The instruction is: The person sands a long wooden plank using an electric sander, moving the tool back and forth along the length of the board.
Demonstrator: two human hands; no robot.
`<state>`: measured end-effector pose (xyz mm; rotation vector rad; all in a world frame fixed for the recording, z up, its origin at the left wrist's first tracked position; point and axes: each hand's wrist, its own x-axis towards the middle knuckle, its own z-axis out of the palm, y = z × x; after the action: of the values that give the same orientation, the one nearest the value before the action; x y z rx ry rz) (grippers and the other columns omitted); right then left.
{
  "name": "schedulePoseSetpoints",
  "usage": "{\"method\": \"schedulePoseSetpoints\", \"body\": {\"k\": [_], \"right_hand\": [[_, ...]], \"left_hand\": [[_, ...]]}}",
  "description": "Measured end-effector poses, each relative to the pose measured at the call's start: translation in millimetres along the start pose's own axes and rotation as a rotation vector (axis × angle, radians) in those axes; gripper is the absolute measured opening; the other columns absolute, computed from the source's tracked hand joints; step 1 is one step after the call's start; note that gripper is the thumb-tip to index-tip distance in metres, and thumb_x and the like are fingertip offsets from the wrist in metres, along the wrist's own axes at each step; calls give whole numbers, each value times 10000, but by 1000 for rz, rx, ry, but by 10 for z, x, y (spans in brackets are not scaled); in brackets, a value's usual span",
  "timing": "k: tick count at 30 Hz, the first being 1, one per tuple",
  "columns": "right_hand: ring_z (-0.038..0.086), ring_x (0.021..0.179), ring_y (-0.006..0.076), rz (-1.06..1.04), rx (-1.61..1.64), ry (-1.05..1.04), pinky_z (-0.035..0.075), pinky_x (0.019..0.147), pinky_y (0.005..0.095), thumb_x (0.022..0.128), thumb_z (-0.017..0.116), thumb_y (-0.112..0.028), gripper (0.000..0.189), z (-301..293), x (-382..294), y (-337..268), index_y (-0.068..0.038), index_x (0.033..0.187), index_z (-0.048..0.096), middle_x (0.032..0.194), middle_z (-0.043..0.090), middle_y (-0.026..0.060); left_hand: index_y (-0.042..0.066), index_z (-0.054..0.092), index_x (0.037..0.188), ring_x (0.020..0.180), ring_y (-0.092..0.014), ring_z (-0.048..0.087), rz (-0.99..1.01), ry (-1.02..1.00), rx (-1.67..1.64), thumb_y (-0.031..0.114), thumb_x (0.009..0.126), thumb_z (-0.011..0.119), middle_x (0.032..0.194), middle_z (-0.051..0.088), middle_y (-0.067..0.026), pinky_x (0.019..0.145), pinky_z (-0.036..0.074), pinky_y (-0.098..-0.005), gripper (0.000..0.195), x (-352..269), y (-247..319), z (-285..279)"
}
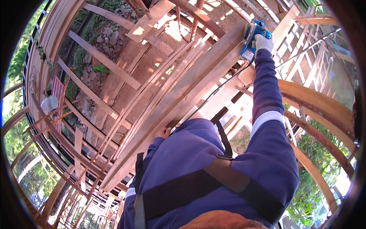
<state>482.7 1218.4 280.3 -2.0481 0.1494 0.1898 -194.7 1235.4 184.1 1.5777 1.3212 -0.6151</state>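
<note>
A long wooden beam [183, 93] runs diagonally before me, from lower left to upper right. At its upper-right end, my right hand [263, 43], in a white glove, grips a blue electric hand planer [249, 43]. The planer is up against the beam's end; the exact contact of its sole is hidden. Its dark power cord [220, 86] trails back to my waist. My left hand [163, 133] is low at the beam's near side, close to my body. Its fingers are partly hidden, so I cannot tell whether they grip the beam or only rest there.
Thin wooden strips [154, 86] lie along the beam's far side. Rusty metal bars [197, 14] rise beyond it. Stacked boards [58, 25] stand at the upper left, with open joists [103, 58] above rubble [110, 37]. Curved timber [317, 100] is at the right.
</note>
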Motion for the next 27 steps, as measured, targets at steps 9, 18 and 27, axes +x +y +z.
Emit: {"method": "schedulePoseSetpoints", "body": {"k": [9, 18, 27], "right_hand": [[701, 649, 222, -66, -66, -227, 572, 638, 369, 799, 700, -132, 303, -257, -1844, 547, 2, 1060, 623, 790, 710, 126], [709, 973, 433, -208, -408, -251, 564, 857, 473, 809, 712, -221, 495, -378, -3191, 643, -73, 1274, 625, 1021, 719, 255], [728, 948, 391, -121, -285, -72, 568, 865, 453, 798, 663, -273, 557, -46, -1191, 368, 8, 1274, 595, 1039, 732, 256]], "left_hand": [[115, 739, 1193, 1059, -458, 676, -49, 130, 123, 587, 975, 537, 1117, 711, -257, 933, 522, -526, 558, 71, -100, -210], [160, 772, 1133, 1042, -440, 694, -106, 45, 210, 620, 943, 555, 1065, 726, -241, 937, 541, -507, 544, 233, -177, -234], [107, 777, 1083, 1012, -432, 703, -124, 79, 211, 630, 944, 552, 1036, 732, -235, 917, 547, -503, 587, 216, -152, -218]]}}
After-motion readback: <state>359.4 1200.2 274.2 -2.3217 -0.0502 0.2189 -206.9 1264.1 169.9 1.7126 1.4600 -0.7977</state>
